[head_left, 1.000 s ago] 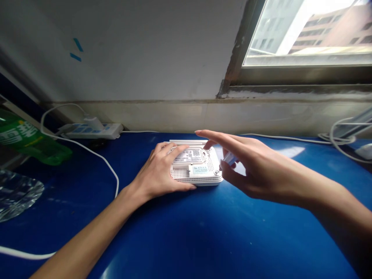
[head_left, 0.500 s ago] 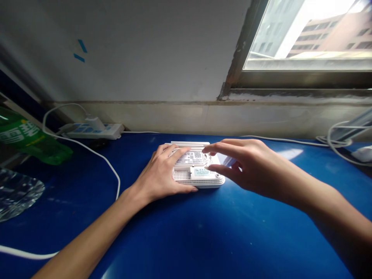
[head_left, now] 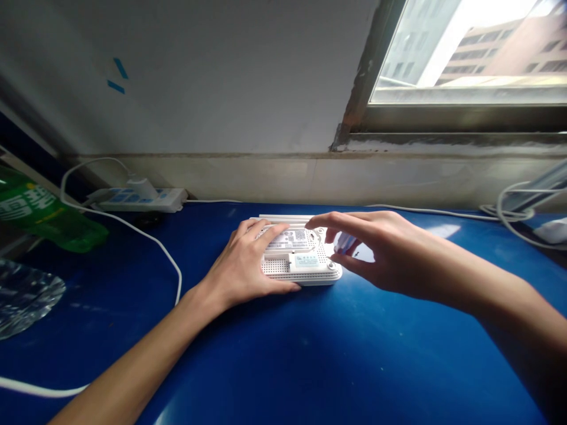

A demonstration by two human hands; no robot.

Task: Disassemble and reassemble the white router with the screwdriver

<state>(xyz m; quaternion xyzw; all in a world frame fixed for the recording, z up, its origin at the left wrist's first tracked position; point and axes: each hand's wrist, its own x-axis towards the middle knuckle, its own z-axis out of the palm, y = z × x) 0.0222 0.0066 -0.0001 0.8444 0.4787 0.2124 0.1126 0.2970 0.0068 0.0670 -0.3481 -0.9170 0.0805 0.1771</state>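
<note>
A white router-like box [head_left: 277, 267] lies on the blue table, its vented underside with printed labels facing up. My left hand [head_left: 248, 260] is wrapped round its left end, fingers over the top and far side and thumb along the near edge. Over its right end is my right hand [head_left: 376, 245], with forefinger and thumb held apart. The forefinger tip is above the label area, the thumb tip by the near right corner. A bright, pale patch shows in the gap between them; I cannot make out what it is.
A white power strip [head_left: 167, 200] with a plugged-in charger lies by the wall, its white cable [head_left: 166, 241] running left of my arm. A green bottle [head_left: 57, 218] and a clear plastic bottle [head_left: 29, 301] are at left. Coiled cable [head_left: 509, 213] lies at right.
My right thumb has moved right, off the box's small label, and the gap between thumb and forefinger is wider. My left hand and the box stay in place.
</note>
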